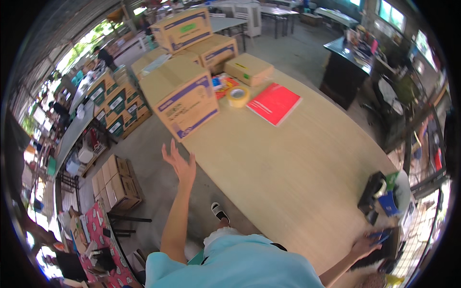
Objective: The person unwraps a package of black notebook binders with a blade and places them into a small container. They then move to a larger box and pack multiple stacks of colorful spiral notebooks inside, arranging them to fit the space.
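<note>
My left hand (180, 165) is raised beside the table's left edge, fingers spread and holding nothing. Just beyond it stands a closed brown carton (185, 103) with purple bands, at the table's corner. Far to the right, my right hand (366, 246) reaches to a dark tray (393, 247) at the near right end of the table. Its fingers are closed on a thin blue thing (382, 237), too small to name. Next to that hand are a black tape dispenser (370, 198) and a blue box (389, 204).
On the table (288, 168) lie a red book (274, 103), a roll of yellowish tape (237, 96) and a smaller brown box (248, 69). More cartons (182, 30) are piled behind. Cartons (115, 185) stand on the floor at left, beside a table with a pink patterned cloth (102, 225).
</note>
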A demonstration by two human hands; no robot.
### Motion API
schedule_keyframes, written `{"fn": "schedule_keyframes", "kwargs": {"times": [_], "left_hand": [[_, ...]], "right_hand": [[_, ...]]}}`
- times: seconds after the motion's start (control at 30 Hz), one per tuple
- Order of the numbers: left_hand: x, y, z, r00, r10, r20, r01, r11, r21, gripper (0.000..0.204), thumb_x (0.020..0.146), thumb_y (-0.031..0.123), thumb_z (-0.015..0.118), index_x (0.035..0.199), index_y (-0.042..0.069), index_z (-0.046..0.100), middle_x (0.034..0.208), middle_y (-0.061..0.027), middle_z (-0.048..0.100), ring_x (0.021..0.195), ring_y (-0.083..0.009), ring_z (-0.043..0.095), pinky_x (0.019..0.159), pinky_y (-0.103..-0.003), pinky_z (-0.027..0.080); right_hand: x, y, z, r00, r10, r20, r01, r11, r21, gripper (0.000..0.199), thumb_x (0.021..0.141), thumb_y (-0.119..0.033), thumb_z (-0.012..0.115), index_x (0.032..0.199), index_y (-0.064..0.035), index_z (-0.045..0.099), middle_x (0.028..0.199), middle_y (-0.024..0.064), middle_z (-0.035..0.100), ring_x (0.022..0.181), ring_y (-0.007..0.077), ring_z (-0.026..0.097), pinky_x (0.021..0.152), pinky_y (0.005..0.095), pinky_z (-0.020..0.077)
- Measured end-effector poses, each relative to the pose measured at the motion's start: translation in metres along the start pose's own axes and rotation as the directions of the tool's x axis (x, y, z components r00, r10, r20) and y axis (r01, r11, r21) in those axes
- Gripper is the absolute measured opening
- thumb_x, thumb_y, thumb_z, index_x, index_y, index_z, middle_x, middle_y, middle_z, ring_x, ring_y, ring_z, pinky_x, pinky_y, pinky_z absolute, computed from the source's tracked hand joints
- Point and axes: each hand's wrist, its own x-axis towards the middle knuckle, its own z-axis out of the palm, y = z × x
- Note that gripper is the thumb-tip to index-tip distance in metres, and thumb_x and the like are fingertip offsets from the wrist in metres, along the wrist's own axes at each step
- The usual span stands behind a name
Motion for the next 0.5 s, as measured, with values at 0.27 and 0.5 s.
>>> {"fn": "schedule_keyframes", "kwargs": {"times": [0.27,0.5], "left_hand": [[0.233,-0.090,-0.003,0.961,0.259,0.099,-0.276,0.928,0.248,0.052,0.082,0.018,0.075,0.130,0.011,0.055,0.144,-0.0230,0.033,0.124,-0.0423,0.044,0.100,-0.049,0.043],[0.316,-0.128,0.018,0.760,0.448,0.471,-0.543,0.836,0.080,0.041,0.080,0.032,0.077,0.113,0.011,0.065,0.123,-0.0108,0.060,0.110,-0.0323,0.060,0.089,-0.044,0.052]], "right_hand": [[-0.196,0.275,0.344,0.440,0.495,0.749,0.171,0.773,-0.611,0.054,0.102,-0.041,0.047,0.139,-0.0024,0.045,0.100,0.0011,0.053,0.086,0.0108,0.049,0.076,0.0258,0.0413],[-0.389,0.419,0.478,0.237,0.485,0.842,0.581,0.623,-0.523,0.052,0.087,-0.016,0.069,0.136,-0.0133,0.053,0.107,0.0155,0.059,0.100,0.0324,0.060,0.086,0.0425,0.0495]]}}
